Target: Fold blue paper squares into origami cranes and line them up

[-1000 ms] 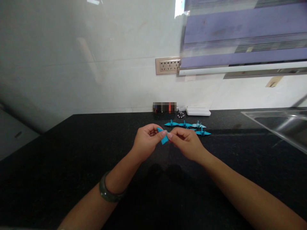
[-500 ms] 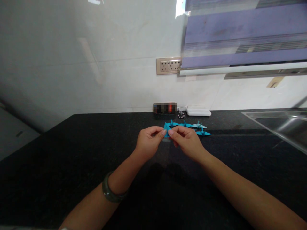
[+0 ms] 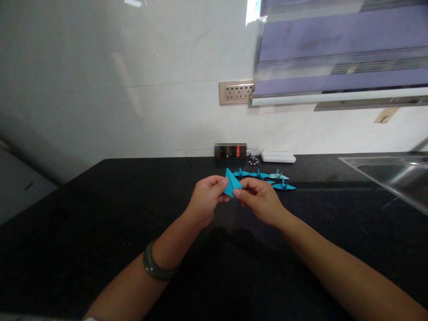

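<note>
While four finished blue paper cranes point(image 3: 267, 179) lie behind on the black counter point(image 3: 100, 214), the left hand point(image 3: 205, 199) and right hand point(image 3: 259, 199) pinch a folded blue paper piece point(image 3: 230, 183) between their fingertips just above it

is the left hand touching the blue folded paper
Touching. The head view shows the left hand with fingertips pinched on the left edge of the blue folded paper, with no gap; the right hand pinches its other side.
</note>
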Tool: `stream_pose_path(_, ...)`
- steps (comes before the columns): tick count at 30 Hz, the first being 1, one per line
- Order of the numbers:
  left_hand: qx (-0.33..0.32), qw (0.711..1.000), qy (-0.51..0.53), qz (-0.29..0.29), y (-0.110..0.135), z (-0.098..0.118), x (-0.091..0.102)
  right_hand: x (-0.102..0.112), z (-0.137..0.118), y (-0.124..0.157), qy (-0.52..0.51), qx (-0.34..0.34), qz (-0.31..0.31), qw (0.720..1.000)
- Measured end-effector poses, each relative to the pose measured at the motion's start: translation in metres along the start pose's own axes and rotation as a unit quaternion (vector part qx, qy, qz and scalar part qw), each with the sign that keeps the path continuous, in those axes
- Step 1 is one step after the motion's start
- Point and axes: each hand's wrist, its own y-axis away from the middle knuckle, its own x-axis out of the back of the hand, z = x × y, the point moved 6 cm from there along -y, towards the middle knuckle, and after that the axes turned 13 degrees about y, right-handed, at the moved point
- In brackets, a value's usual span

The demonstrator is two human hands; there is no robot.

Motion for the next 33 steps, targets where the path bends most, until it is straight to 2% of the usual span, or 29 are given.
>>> stream_pose_path(10,0.004,1.0,0.004,-0.005,0.0,0.0,-0.001,0.001,0.001,-0.002,-0.066,-0.034,-0.013,0.997)
stream_pose_path(15,-0.041,0.998,-0.029,-0.041,0.002,0.005,-0.009,0.004,0.007,-0.004,-0.118,-0.059,0.028,0.991)
stream_pose_path(18,-0.054,0.997,-0.048,-0.031,0.002,0.005,-0.009,0.003,0.007,-0.005,-0.121,-0.065,0.028,0.99)
stream_pose_path(24,-0.063,0.995,-0.078,-0.02,0.001,0.006,-0.006,0.003,0.004,-0.004,-0.086,-0.058,0.03,0.994)
stream_pose_path(30,-0.058,0.995,-0.08,-0.006,0.001,0.004,-0.004,0.01,0.0,-0.002,-0.008,-0.003,0.113,0.994)
stream_pose_path(33,-0.051,0.996,-0.076,-0.005,0.001,0.002,-0.004,0.012,-0.002,0.0,0.049,0.006,0.126,0.991)
